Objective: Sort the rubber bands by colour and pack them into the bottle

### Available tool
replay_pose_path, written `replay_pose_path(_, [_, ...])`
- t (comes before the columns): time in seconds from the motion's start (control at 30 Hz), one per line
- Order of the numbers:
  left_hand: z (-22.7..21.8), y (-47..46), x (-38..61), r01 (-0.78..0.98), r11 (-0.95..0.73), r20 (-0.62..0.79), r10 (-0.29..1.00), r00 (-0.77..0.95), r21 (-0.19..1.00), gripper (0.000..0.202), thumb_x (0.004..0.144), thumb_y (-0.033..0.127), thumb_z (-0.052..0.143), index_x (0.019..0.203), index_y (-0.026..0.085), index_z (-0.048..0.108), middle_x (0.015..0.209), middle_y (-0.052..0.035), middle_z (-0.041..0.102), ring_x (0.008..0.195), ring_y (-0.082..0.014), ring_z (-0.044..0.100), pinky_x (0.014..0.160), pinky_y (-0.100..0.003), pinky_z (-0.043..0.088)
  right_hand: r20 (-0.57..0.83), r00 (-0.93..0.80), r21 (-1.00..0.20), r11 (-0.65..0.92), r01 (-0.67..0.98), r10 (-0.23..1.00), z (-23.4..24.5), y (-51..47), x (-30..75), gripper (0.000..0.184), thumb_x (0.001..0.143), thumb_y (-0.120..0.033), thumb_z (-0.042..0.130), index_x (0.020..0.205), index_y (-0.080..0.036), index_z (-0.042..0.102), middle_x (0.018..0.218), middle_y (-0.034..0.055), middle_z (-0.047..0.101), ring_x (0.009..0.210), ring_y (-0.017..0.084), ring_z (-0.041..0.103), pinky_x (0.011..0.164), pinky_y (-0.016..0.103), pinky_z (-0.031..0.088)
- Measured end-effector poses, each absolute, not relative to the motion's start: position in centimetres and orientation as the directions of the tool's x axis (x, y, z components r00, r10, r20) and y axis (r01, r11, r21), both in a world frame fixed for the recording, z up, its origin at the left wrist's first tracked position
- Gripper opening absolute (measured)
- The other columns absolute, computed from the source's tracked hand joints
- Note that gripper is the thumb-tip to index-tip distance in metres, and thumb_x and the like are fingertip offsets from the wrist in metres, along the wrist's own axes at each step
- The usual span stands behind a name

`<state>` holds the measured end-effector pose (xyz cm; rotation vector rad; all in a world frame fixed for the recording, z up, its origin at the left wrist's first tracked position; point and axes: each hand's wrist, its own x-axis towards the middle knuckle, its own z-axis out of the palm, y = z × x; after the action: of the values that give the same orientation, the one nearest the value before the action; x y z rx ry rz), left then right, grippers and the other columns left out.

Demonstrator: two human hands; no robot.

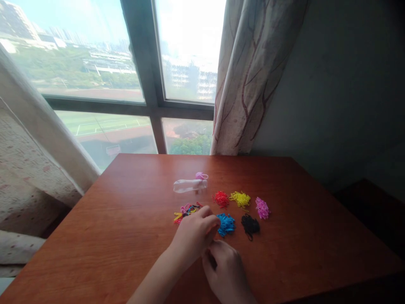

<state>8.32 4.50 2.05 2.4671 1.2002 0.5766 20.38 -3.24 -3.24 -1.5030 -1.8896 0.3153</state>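
My left hand (198, 228) is closed, its fingers curled down beside a pile of small blue rubber bands (225, 224). Just below it, my right hand (226, 266) is closed too, with thumb and fingers bent together close to the left fingertips. Anything held between the fingers is hidden. Partly covered by my left hand lies a mixed heap of coloured bands (185, 211). Separate piles of red bands (221, 199), yellow bands (240, 199), pink bands (262, 208) and black bands (250, 225) lie beyond and to the right.
A clear plastic container (190, 185) lies on its side behind the piles, with a pink ring-shaped piece (201, 175) at its far right. The brown wooden table (110, 236) reaches to the window (155, 105). Curtains (247, 76) hang on both sides.
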Motion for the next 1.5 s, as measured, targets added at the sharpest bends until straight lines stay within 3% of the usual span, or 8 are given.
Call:
replay_pose_path(0.2, [1.8,5.7,9.1,0.674,-0.588,0.165,0.795,0.584,0.447,0.016,0.09,0.025,0.056,0.096,0.029,0.071,0.092,-0.0018,0.066,0.075,-0.0164,0.066,0.064,-0.024,0.047,0.348,-0.092,-0.606,0.299,0.737,0.933,-3.2,-3.1,20.3,0.016,0.083,-0.01,0.051,0.076,-0.022,0.059,0.072,0.0012,0.067,0.067,0.017,0.064,0.06,0.025,0.033])
replay_pose_path(0.47, [1.1,3.7,4.0,0.675,-0.453,0.29,0.892,0.348,0.583,0.019,0.093,0.023,0.049,0.094,0.024,0.068,0.094,-0.0035,0.067,0.081,-0.0153,0.066,0.071,-0.022,0.049,0.284,-0.117,-0.63,0.277,0.725,0.952,-2.6,-3.2,20.3,0.016,0.086,-0.012,0.049,0.078,-0.023,0.057,0.071,-0.0014,0.064,0.067,0.015,0.061,0.061,0.025,0.033])
replay_pose_path(0.67, [-0.2,1.8,-0.2,0.715,-0.36,0.259,0.932,0.252,0.6,0.017,0.094,0.027,0.05,0.096,0.023,0.066,0.078,0.0009,0.062,0.063,-0.0113,0.059,0.061,-0.021,0.046,0.292,-0.107,-0.619,0.274,0.736,0.95,-2.7,-3.1,20.2,0.015,0.087,-0.013,0.049,0.078,-0.023,0.058,0.069,-0.0028,0.063,0.063,0.014,0.059,0.06,0.026,0.031])
replay_pose_path(1.17, [-1.2,0.6,-0.6,0.803,-0.314,0.175,0.95,0.26,0.506,0.017,0.095,0.029,0.048,0.097,0.029,0.065,0.089,0.0031,0.066,0.076,-0.0131,0.067,0.067,-0.022,0.046,0.285,-0.1,-0.595,0.257,0.762,0.953,-2.9,-2.8,20.1,0.016,0.088,-0.013,0.049,0.08,-0.023,0.058,0.071,-0.0034,0.064,0.064,0.013,0.06,0.061,0.025,0.031])
replay_pose_path(1.5, [-0.4,0.6,-0.4,0.811,-0.324,0.139,0.946,0.294,0.487,0.018,0.095,0.029,0.048,0.095,0.029,0.065,0.088,0.0025,0.066,0.078,-0.0144,0.067,0.067,-0.023,0.046,0.205,0.016,-0.553,0.103,0.827,0.979,-1.7,-1.5,18.0,0.009,0.088,-0.023,0.061,0.08,-0.025,0.059,0.07,-0.0034,0.067,0.063,0.015,0.063,0.059,0.026,0.03])
